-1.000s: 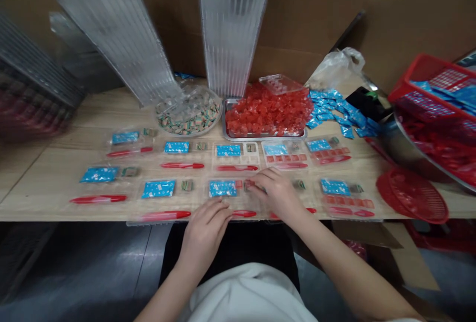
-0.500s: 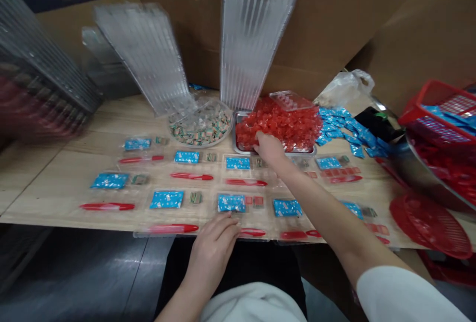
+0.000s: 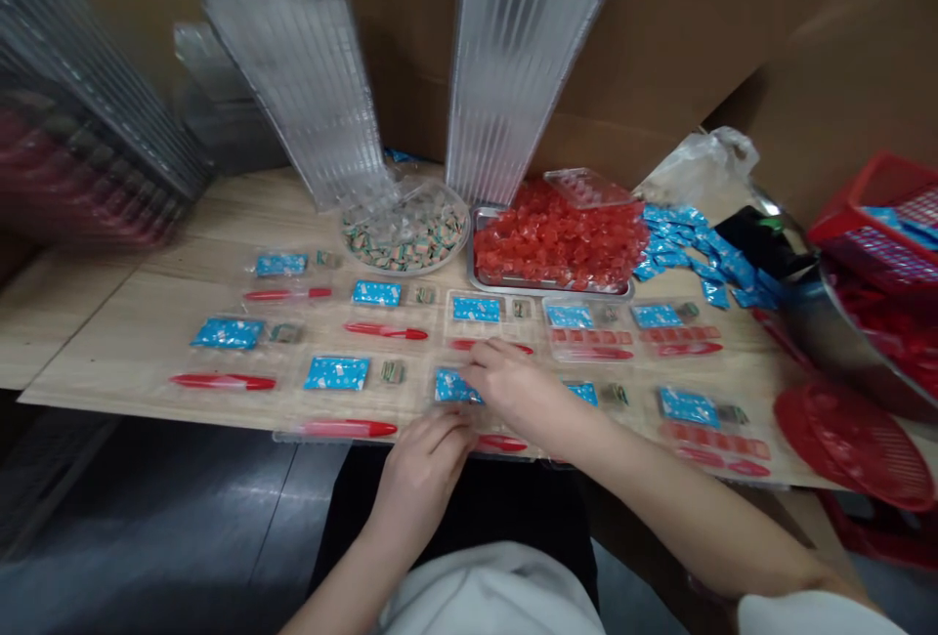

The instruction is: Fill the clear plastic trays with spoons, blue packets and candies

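My left hand [image 3: 431, 459] is at the front edge of a clear plastic tray, its fingers bent and pressed together. My right hand [image 3: 505, 383] reaches over the same tray, fingers closed and pointing down at its blue packet [image 3: 452, 385]. Both sets of fingertips are close together, and whatever they hold is hidden. Below them a red pen-shaped piece [image 3: 502, 444] lies in the tray. Neighbouring trays hold blue packets [image 3: 337, 373], small green-striped wrapped pieces [image 3: 393, 372] and red pen-shaped pieces [image 3: 348, 428]. Some trays at the right also hold a row of red squares [image 3: 714, 440].
Behind the trays are a metal tray [image 3: 478, 275] heaped with red wrapped pieces [image 3: 561, 239] and a round dish [image 3: 463, 242] of striped pieces. Tall stacks of clear trays [image 3: 524, 59] stand behind. Blue packets [image 3: 681, 244], red baskets [image 3: 854, 444] and a metal bowl [image 3: 835, 332] are right.
My right hand has come back from the red pile to the front middle tray, beside my left hand. My left hand stays at that tray. The view has shifted slightly.
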`<state>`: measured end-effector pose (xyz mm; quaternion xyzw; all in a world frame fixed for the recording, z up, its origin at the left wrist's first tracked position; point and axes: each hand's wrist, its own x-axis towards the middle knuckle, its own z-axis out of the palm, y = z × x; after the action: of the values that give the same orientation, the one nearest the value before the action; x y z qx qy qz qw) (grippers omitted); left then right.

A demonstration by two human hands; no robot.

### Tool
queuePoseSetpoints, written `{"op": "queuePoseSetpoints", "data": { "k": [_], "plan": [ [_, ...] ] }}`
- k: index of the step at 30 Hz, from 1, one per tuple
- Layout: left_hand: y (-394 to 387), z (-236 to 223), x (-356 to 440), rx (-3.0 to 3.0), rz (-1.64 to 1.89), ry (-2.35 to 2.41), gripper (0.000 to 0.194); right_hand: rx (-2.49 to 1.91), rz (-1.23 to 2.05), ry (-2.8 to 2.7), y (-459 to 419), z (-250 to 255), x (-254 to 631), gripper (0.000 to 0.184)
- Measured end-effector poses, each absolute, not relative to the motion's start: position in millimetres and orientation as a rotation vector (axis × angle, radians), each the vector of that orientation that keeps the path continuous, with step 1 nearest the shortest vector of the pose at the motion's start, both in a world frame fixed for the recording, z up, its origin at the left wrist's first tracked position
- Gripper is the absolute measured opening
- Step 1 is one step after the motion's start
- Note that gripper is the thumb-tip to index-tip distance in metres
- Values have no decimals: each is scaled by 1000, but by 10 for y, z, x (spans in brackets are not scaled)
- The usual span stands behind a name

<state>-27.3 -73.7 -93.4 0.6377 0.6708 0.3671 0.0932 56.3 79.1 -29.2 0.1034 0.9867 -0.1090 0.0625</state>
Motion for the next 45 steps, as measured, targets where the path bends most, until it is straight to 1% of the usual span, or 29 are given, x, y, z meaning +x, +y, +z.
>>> {"op": "queuePoseSetpoints", "data": {
  "k": [4,7,10,13,19,23,25,27,28,30,32,34,36,37,39,41,43,45],
  "plan": [
    [-724,-934,-264,1913,1131,2010,17,425,-283,2912,746,-260,558,14],
    [-717,-930,-263,1921,1140,2011,16,524,-296,2967,731,-312,638,13],
    [-719,-936,-268,1916,1122,1999,15,532,-305,3035,742,-404,706,10],
    [-722,-945,-281,1919,1107,2006,15,517,-281,3089,787,-473,724,11],
    [-716,-959,-308,1919,1089,1988,17,441,-453,3154,791,-507,700,15],
    [-702,-948,-310,1905,1092,2002,17,494,-520,3115,794,-507,704,11],
    [-695,-939,-307,1897,1092,2009,17,517,-670,3097,966,-498,686,8],
    [-692,-931,-300,1898,1095,2016,17,670,-750,3103,1282,-504,628,10],
    [-694,-926,-294,1900,1096,2019,17,822,-703,3113,1477,-521,582,11],
    [-707,-911,-285,1908,1103,2018,18,1097,-411,3126,1872,-588,470,12],
    [-730,-882,-292,1901,1115,1998,19,1145,-204,3076,2187,-682,360,17],
    [-744,-832,-330,1852,1157,1964,21,1143,-150,3047,2352,-756,287,18],
    [-711,-759,-403,1762,1213,1930,23,1206,-238,3091,2340,-765,270,15],
    [-665,-717,-449,1703,1249,1924,24,1251,-349,3130,2269,-735,282,13],
    [-503,-629,-539,1524,1350,1925,24,1258,-692,3200,2019,-612,336,9],
    [-278,-557,-599,1270,1495,1863,27,1139,-1031,3231,1677,-438,415,8],
    [-58,-518,-603,1048,1611,1642,34,1040,-1168,3268,1329,-273,501,8],
    [82,-509,-551,906,1667,1452,32,1048,-1206,3304,1047,-166,580,9]
  ]
}}
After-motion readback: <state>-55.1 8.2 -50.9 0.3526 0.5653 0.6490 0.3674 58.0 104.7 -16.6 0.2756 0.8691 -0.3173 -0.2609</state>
